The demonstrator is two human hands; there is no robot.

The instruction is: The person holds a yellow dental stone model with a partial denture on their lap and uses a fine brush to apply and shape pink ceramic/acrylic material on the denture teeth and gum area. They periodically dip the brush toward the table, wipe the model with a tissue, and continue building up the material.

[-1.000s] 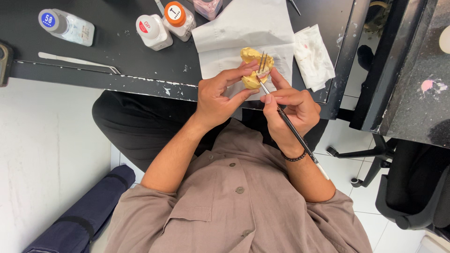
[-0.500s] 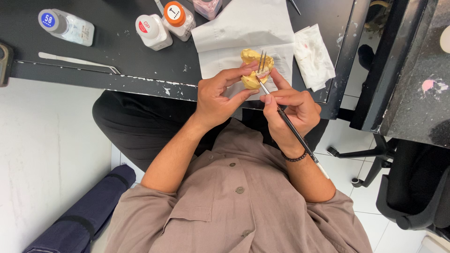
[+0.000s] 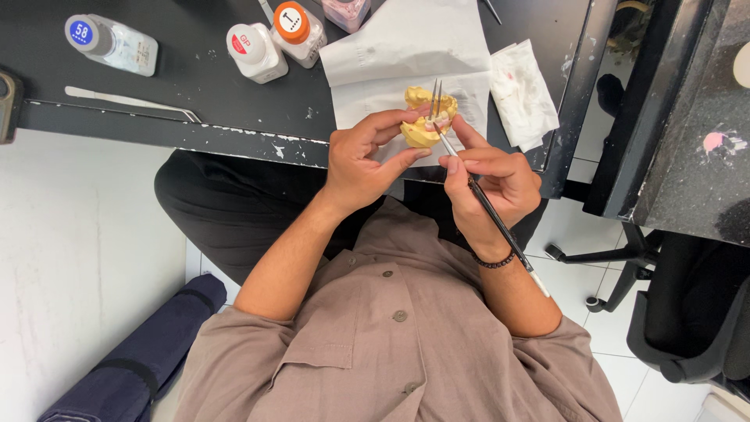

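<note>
left hand (image 3: 361,160) holds a yellow dental cast (image 3: 422,125) just over the near edge of the dark tabletop (image 3: 195,86), grip closed round it: fingers curled over the top, thumb under the lower side. the cast sits in the air between both hands, above a white paper sheet (image 3: 406,55) spread at the tabletop's near edge. a bit of pink shows on the cast where the tool meets it; too small to tell more.

right hand (image 3: 488,184) pinches a thin brush-like tool (image 3: 484,199) pen-style, grip shut on its shaft, thumb and forefinger close to the working end. the tip touches the cast; the long dark handle runs back over the wrist with a white end past the forearm. a metal two-pronged piece (image 3: 436,95) stands up from the cast area; cannot tell if it belongs to the tool. a dark bead bracelet (image 3: 496,260) is on the right wrist.

rest of tabletop: crumpled tissue with pink stains (image 3: 522,94) just right of the paper sheet, near the right edge. two small white bottles, one red-capped (image 3: 251,51), one orange-capped (image 3: 297,31), left of the sheet toward the far edge. a clear bottle with blue cap (image 3: 109,43) lies near the far left corner. a flat metal spatula (image 3: 129,101) lies along the near edge, left side. the person wears a brown button shirt (image 3: 391,336). a dark blue bag (image 3: 133,359) lies on the white floor at the left.
</note>
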